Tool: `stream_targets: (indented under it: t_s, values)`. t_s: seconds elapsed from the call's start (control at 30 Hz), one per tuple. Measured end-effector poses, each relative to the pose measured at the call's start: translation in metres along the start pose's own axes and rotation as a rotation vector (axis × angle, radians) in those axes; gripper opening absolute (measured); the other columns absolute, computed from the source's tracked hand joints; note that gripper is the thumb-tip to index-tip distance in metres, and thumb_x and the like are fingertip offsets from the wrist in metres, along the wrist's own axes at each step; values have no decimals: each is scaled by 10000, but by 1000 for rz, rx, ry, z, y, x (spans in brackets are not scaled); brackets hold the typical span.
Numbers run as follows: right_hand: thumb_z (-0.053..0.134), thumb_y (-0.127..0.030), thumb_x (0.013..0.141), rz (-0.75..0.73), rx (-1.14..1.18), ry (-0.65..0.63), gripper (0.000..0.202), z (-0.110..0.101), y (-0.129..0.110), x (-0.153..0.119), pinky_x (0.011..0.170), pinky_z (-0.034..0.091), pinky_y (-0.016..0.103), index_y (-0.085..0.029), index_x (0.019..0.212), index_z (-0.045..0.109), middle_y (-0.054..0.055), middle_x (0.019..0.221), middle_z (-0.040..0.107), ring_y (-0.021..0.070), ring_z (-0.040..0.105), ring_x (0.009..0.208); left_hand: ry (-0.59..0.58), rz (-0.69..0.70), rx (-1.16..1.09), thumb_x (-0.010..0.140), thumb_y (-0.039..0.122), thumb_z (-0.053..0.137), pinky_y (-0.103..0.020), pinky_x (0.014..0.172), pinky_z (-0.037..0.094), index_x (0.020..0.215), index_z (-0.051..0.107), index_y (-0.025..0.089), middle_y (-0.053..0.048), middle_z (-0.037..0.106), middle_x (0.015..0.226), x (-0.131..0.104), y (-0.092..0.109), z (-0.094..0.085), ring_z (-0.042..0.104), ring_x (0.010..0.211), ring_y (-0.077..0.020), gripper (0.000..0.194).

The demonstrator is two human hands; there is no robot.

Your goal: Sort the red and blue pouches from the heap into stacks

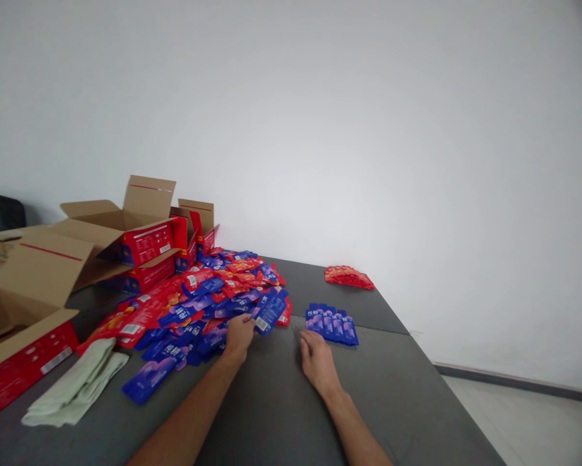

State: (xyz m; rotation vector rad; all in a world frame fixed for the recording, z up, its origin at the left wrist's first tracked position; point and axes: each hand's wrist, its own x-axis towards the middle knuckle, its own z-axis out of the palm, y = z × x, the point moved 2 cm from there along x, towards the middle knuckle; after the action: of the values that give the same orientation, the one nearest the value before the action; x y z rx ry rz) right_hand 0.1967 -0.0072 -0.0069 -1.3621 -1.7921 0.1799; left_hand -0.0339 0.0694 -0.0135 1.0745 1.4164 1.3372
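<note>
My left hand [239, 338] pinches a blue packet [270, 316] by its near left edge, at the right side of a big heap. The packet's printed side with a white barcode label faces up. Red and blue packets [232, 285] lie jumbled in that heap. My right hand [317, 361] rests low over the dark table [281, 401], its fingers loosely bent, thumb a little apart, and nothing seen in it. Just beyond it lies an overlapping row of blue packets [332, 323]. Farther back is a fanned row of red packets [349, 277].
Open red cardboard boxes [149, 243] with raised brown flaps stand at the left. Another open box [28, 349] is at the near left, beside a folded pale green cloth [77, 385]. A white wall [368, 129] closes off the back; the table's right edge slants toward me.
</note>
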Motion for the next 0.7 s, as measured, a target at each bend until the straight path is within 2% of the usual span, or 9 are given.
stream_targets:
  t_s: [0.1,0.2,0.3,0.37,0.47,0.53,0.7]
  values:
    - [492,-347,927,78,105,-37,329,5,-24,-4,920,492,361,-199,1142,693,99,1089,710,240,644,1025,-105,-124,-214,696,98,595,-304,682,544,727,658,132,-51,681,723,-26,-8,7,657,674,-171,78]
    - [516,-409,917,145,251,-118,311,15,-41,-7,717,499,278,-210,1092,679,41,883,716,184,644,767,-197,-206,-316,656,43,597,-315,716,562,719,627,131,-47,673,720,-49,-5,18,662,679,-160,112]
    - [585,-433,862,252,309,-102,270,21,-42,-8,592,446,244,-188,935,671,8,717,663,158,580,631,-237,-239,-294,656,32,579,-318,714,570,741,609,134,-50,674,740,-59,0,24,671,715,-170,136]
    - [621,-444,823,316,347,-81,274,23,-36,-7,568,432,238,-180,891,657,3,684,644,155,563,613,-230,-230,-197,685,76,583,-308,678,568,764,605,140,-55,677,761,-59,0,24,674,752,-186,103]
    - [623,-456,805,389,459,-81,300,25,-28,-7,548,440,234,-182,925,636,15,735,662,157,576,624,-161,-149,76,734,178,596,-283,624,535,785,598,157,-56,679,774,-50,-2,16,665,748,-200,55]
    - [597,-464,818,435,551,-103,328,28,-24,-8,508,440,233,-185,991,611,18,764,666,156,579,606,-114,-53,298,750,219,604,-280,647,505,789,590,170,-54,681,770,-45,-3,9,657,739,-201,64]
    - [541,-472,863,440,607,-125,303,31,-21,-10,491,461,240,-196,981,587,7,726,639,156,579,573,7,291,723,755,210,609,-358,877,433,892,601,171,-90,667,920,-51,9,5,608,945,-255,143]
